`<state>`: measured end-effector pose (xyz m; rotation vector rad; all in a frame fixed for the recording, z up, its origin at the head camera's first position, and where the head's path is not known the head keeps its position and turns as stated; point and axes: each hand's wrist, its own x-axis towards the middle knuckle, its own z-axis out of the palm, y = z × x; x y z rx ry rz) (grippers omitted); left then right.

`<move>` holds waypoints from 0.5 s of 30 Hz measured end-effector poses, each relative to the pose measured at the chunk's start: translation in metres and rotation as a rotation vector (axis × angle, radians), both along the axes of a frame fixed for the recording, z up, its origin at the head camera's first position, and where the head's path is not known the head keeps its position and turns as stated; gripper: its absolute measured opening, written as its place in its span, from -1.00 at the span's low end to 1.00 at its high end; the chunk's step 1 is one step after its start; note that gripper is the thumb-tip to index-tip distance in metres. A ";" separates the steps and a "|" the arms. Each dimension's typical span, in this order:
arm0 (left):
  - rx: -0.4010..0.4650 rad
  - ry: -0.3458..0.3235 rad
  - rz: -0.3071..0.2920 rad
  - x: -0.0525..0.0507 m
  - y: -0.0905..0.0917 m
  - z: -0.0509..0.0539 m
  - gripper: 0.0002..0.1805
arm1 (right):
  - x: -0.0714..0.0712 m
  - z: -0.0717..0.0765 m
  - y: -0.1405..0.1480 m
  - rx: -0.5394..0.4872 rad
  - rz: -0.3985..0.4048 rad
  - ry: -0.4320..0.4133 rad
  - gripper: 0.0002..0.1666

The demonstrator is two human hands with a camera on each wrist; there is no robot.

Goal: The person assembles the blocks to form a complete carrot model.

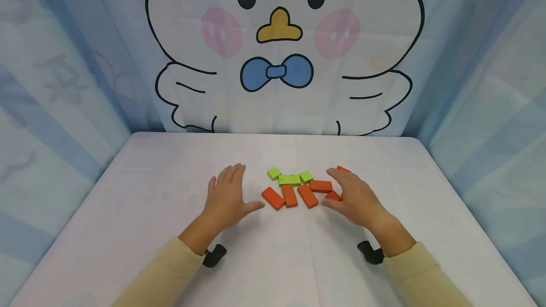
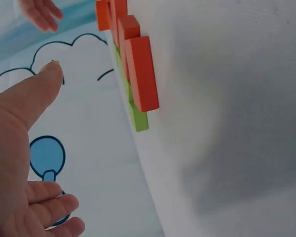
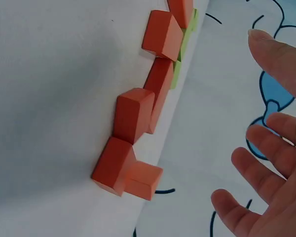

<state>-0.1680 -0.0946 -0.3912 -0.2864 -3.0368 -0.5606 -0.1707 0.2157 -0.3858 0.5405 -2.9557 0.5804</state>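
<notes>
Several orange blocks (image 1: 289, 195) and green blocks (image 1: 289, 180) lie in a loose cluster on the white table. To the left of the cluster, the left hand (image 1: 227, 200) is held with fingers extended and thumb toward the nearest orange block (image 1: 273, 198), holding nothing. At the cluster's right end the right hand (image 1: 358, 199) hovers with spread fingers, partly hiding some orange blocks. In the left wrist view an orange block (image 2: 142, 74) stands clear of the left thumb. The right wrist view has orange blocks (image 3: 133, 115) apart from the right hand's relaxed fingers.
The white table (image 1: 141, 231) reaches back to a curtain (image 1: 277, 108) printed with a cartoon figure. Pale blue patterned curtains stand at both sides. A black wrist device (image 1: 214, 256) sits at the left wrist, another (image 1: 370, 252) at the right.
</notes>
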 end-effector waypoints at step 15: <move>0.074 -0.072 -0.056 -0.017 0.018 -0.025 -0.01 | -0.019 -0.022 -0.023 -0.061 0.066 -0.174 -0.20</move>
